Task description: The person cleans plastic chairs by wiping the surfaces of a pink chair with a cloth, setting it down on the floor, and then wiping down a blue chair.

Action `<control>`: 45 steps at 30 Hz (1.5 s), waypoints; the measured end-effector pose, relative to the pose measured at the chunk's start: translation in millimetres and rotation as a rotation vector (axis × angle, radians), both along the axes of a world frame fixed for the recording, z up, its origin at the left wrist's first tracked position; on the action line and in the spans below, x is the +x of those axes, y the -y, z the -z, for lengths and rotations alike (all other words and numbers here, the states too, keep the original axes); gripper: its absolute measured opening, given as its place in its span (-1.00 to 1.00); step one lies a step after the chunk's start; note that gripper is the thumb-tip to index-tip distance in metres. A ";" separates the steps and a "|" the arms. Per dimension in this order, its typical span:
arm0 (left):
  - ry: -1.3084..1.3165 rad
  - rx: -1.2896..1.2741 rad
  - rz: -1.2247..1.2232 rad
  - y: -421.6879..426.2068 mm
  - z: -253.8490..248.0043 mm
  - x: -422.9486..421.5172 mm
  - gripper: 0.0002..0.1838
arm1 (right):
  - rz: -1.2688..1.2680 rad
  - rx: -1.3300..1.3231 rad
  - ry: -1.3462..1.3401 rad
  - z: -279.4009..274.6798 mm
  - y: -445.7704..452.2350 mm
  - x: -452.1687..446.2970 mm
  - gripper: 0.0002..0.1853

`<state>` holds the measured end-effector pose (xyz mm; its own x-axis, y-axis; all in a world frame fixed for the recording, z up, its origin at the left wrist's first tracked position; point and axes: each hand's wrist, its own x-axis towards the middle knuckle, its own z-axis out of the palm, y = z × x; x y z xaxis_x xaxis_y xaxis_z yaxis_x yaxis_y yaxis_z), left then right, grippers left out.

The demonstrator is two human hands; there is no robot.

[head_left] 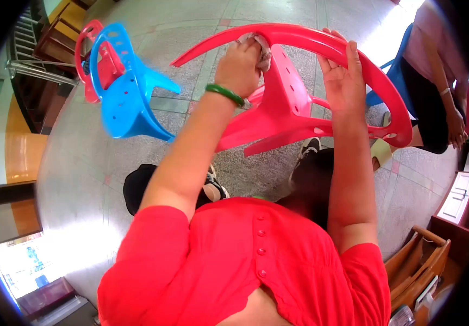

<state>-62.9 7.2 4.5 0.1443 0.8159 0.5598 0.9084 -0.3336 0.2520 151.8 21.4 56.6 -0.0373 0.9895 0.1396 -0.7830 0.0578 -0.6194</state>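
Note:
A red plastic chair [287,81] is tipped over in front of me, its curved back rim arching toward the top and right of the head view. My left hand [240,68], with a green bangle on the wrist, is closed on a crumpled pale cloth [265,54]. The cloth presses against the chair where the rim meets the seat part. On the rim's right side, my right hand [343,81] grips the chair, palm toward me, with fingertips showing past the rim and the thumb over it.
A blue chair [123,103] stands at left, with another red chair [112,65] behind it. At right a person [435,65] sits on a blue chair [395,76]. A wooden rack [416,266] is at lower right. My shoes [309,149] are under the chair.

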 end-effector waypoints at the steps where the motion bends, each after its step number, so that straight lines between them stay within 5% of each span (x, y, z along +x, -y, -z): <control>1: 0.015 -0.114 0.006 1.3 -14.7 0.3 -0.62 | 0.024 -0.017 -0.014 0.6 1.0 1.9 -0.57; 8: 0.124 -0.260 0.091 -11.7 -12.6 -29.0 -0.73 | 0.014 0.021 -0.001 0.3 1.7 -1.6 -0.55; 10: 0.184 -0.508 -0.095 -10.7 11.3 -50.4 -0.73 | 0.058 0.006 -0.018 0.1 3.2 4.8 -0.55; 12: 0.151 -0.619 -0.146 -0.1 95.9 -108.5 -0.70 | 0.106 0.012 -0.048 -3.9 -2.6 10.4 -0.55; 14: 1.041 -0.726 -0.159 34.9 117.8 -131.5 -0.66 | 0.204 -0.049 0.029 1.4 2.1 11.9 -0.58; 16: 0.947 -0.678 -0.306 68.0 80.9 -126.7 -0.62 | 0.179 0.018 0.083 -5.7 5.3 14.1 -0.58; 18: 0.973 -0.823 -0.200 77.7 67.5 -134.9 -0.61 | 0.189 0.007 0.106 -5.1 4.0 7.8 -0.57; 20: 0.836 -0.618 -0.124 76.6 62.5 -134.6 -0.70 | 0.228 -0.020 0.137 -4.5 0.3 -0.2 -0.57; 21: 0.815 -0.617 -0.073 71.4 54.3 -133.8 -0.60 | 0.228 -0.021 0.134 -4.8 -0.5 -2.5 -0.57; 24: 0.081 -0.220 0.059 67.4 -28.6 -76.8 -0.65 | 0.229 0.020 0.154 -6.7 0.9 -11.1 -0.56; 27: -0.607 0.146 0.290 29.6 -11.9 -58.1 -0.68 | 0.223 0.031 0.200 -12.7 8.0 -21.6 -0.57; 30: -1.073 0.304 0.084 -5.6 24.1 -65.2 -0.54 | 0.183 0.024 0.204 -13.4 8.3 -25.4 -0.60; 35: -1.040 0.199 -0.182 -14.0 63.6 -105.6 -0.40 | 0.210 0.113 0.320 -4.9 4.9 -18.6 -0.63; 36: -0.948 -0.037 -0.257 -11.6 87.7 -134.2 -0.48 | 0.240 0.136 0.378 -2.6 -2.2 -12.4 -0.63; 37: -0.772 -0.481 -0.594 -19.7 83.2 -145.8 -0.53 | 0.257 0.051 0.227 -8.6 -3.8 -4.4 -0.59; 38: -0.751 -0.550 -0.748 -6.4 81.0 -172.9 -0.48 | 0.285 -0.027 0.072 -14.5 -5.6 3.5 -0.56; 40: -0.736 -0.709 -1.062 20.7 75.7 -226.3 -0.31 | 0.354 0.116 0.167 -16.4 -11.2 30.7 -0.52; 41: -0.876 -0.627 -0.897 49.8 63.4 -233.1 -0.54 | 0.392 0.155 0.216 -17.4 -12.1 38.2 -0.53; 42: -0.881 -0.627 -0.895 62.9 61.3 -237.9 -0.54 | 0.394 0.151 0.214 -4.2 -19.2 43.6 -0.53; 43: -0.926 -0.598 -0.810 69.8 58.6 -242.5 -0.63 | 0.473 0.266 0.550 1.8 -21.4 35.3 -0.53; 45: -0.900 -0.623 -0.750 70.1 50.6 -234.0 -0.66 | 0.416 0.017 0.269 -11.5 -4.3 7.8 -0.52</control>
<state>-296.9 -62.9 -46.1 -0.3302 0.9438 0.0125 0.7500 0.2704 -0.6037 159.6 25.7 68.1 0.3238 0.9257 0.1956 -0.5038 0.3437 -0.7925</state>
